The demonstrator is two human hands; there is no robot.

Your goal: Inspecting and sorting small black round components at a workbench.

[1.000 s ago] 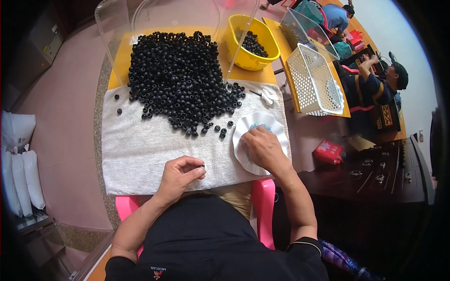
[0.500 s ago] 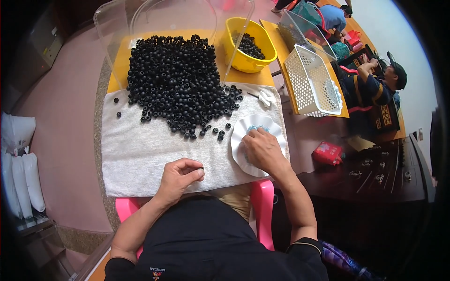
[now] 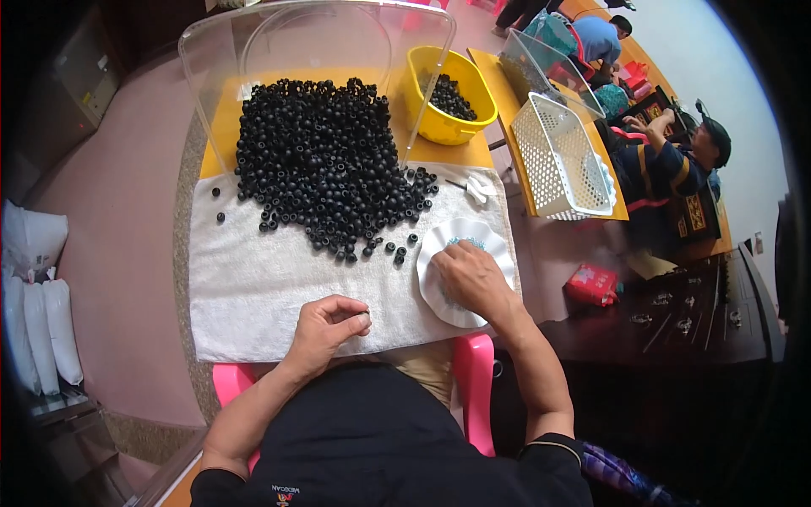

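My left hand (image 3: 328, 332) is closed near the front edge of the white towel (image 3: 245, 296), thumb and forefinger pinching a small black bead that is mostly hidden by the fingertips. To its right, my right hand (image 3: 475, 277) reaches into a white wavy-rimmed plate (image 3: 431, 297) where small blue bits (image 3: 470, 240) show. Its fingers are bent down and together; what they hold, if anything, is hidden. A large heap of black beads (image 3: 317, 160) with holes spreads from a clear plastic bin (image 3: 190, 80), tipped on its side, onto the towel.
Behind the plate stands a yellow basin (image 3: 448, 127) with more black pieces. A white tissue (image 3: 480, 189) lies near the towel's right edge. On a side table are a white perforated basket (image 3: 541, 165) and a clear box (image 3: 541, 68). Other people (image 3: 688, 156) sit farther right.
The view has tilted slightly, so the table things appear a little lower. My right hand stays over the plate with its fingers shifted slightly; my left hand keeps its pinch.
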